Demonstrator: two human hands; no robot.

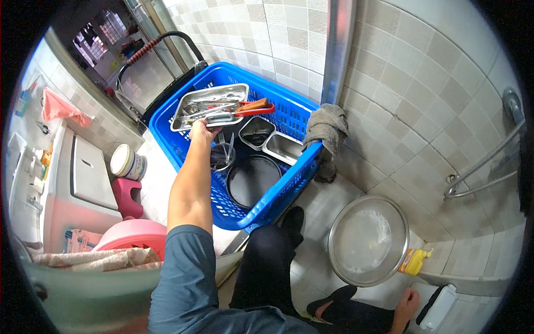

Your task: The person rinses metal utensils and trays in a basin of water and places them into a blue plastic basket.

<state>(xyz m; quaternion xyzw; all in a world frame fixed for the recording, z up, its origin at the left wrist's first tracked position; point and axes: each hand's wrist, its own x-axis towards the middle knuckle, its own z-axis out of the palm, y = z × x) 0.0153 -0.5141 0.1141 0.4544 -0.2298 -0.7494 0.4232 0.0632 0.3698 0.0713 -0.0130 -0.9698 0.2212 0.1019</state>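
Note:
With my left hand I grip the near edge of a rectangular stainless steel tray holding metal utensils and red-handled tongs. The tray is at the far left part of a large blue plastic basket. Inside the basket are a round dark pan, a rectangular metal container, another metal container with dark items, and a round container with cutlery. My right hand rests by my right knee, fingers curled, with nothing visible in it.
A metal basin of cloudy water stands on the tiled floor, beside a yellow bottle. A grey cloth hangs over the basket's corner. At left are a pink stool, a white bucket and a pink basin.

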